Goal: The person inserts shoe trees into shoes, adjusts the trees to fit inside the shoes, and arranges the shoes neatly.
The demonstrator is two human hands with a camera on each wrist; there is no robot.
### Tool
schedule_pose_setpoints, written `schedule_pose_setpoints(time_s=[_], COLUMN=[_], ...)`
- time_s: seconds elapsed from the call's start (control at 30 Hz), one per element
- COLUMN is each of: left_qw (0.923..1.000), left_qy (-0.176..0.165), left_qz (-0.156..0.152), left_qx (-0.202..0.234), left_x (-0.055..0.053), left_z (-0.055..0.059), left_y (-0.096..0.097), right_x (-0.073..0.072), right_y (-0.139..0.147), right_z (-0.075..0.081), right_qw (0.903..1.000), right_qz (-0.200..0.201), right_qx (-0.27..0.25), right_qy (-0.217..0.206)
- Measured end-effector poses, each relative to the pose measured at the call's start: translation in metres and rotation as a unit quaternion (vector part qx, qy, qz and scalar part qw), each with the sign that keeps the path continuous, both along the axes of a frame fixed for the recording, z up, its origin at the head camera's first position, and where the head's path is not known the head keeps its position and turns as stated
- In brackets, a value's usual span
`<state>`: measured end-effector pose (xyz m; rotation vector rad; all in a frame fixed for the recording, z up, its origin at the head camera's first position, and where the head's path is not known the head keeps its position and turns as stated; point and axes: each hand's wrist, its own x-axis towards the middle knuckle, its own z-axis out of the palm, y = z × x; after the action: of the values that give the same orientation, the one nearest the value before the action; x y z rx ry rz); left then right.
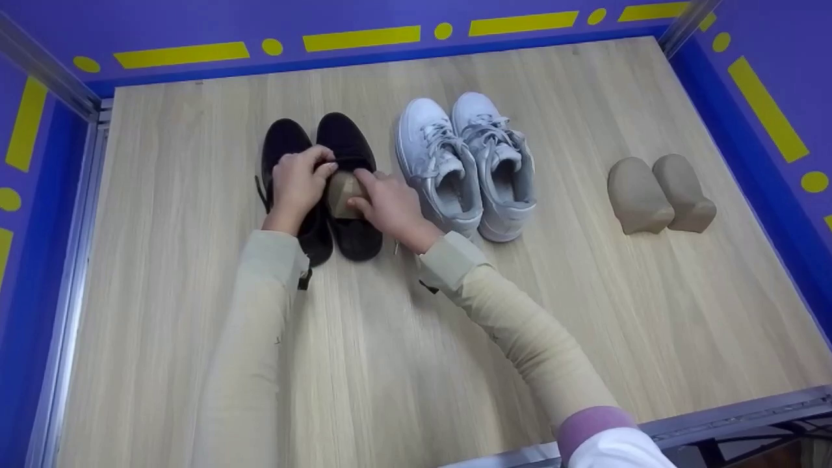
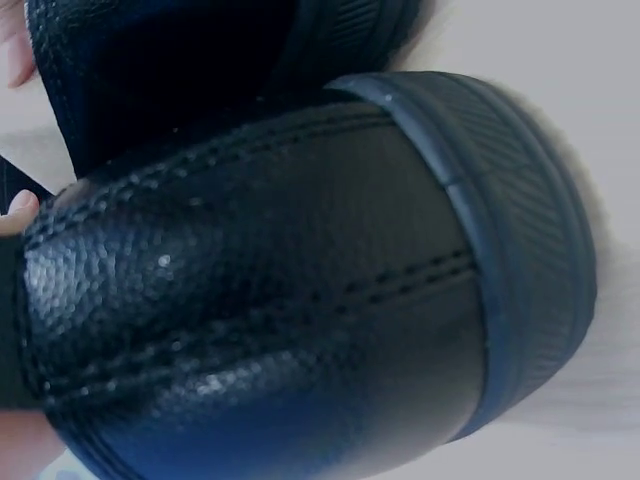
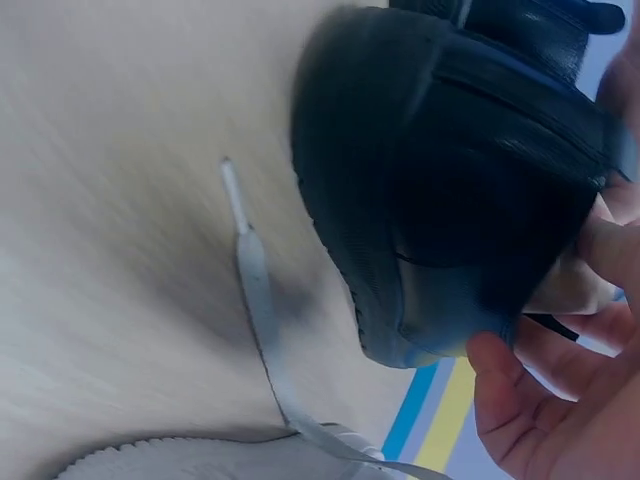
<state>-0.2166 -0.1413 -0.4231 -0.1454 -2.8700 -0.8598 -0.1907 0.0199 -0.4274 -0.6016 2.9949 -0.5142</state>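
A pair of black shoes, the left shoe (image 1: 286, 136) and the right shoe (image 1: 344, 135), lies toes away on the board. A tan toe-shaped shoe insert (image 1: 343, 195) sits partly inside the right one, its blunt end showing at the opening. My left hand (image 1: 294, 185) pinches the front edge of that opening. From the other side my right hand (image 1: 393, 207) holds the insert, thumb against its back end. In the right wrist view, a fingertip (image 3: 490, 355) touches the shoe's side. The left wrist view shows a black heel (image 2: 300, 270) up close.
White lace-up sneakers (image 1: 437, 156) stand just right of the black pair; a loose lace (image 3: 255, 290) trails on the board. Two more tan inserts (image 1: 640, 195) lie farther right. Blue-purple walls (image 1: 364, 19) with yellow marks border the wooden board (image 1: 182, 292).
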Motion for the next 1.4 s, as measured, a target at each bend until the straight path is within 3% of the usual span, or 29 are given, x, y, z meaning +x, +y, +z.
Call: schedule_pose_setpoints(time_s=[0.67,1.4], left_qw=[1.0000,0.9995], left_qy=[-0.003,0.008], left_qz=[0.008,0.005], left_qx=[-0.002,-0.031], left_x=[0.001,0.006], left_z=[0.000,-0.003], left_y=[0.001,0.003], right_x=[0.010,0.000], right_y=[-0.011,-0.016], right_z=[-0.006,-0.016], right_qw=[0.9972,0.9949], right_qz=[-0.044,-0.081], right_qx=[0.039,0.024], right_qy=[0.047,0.055])
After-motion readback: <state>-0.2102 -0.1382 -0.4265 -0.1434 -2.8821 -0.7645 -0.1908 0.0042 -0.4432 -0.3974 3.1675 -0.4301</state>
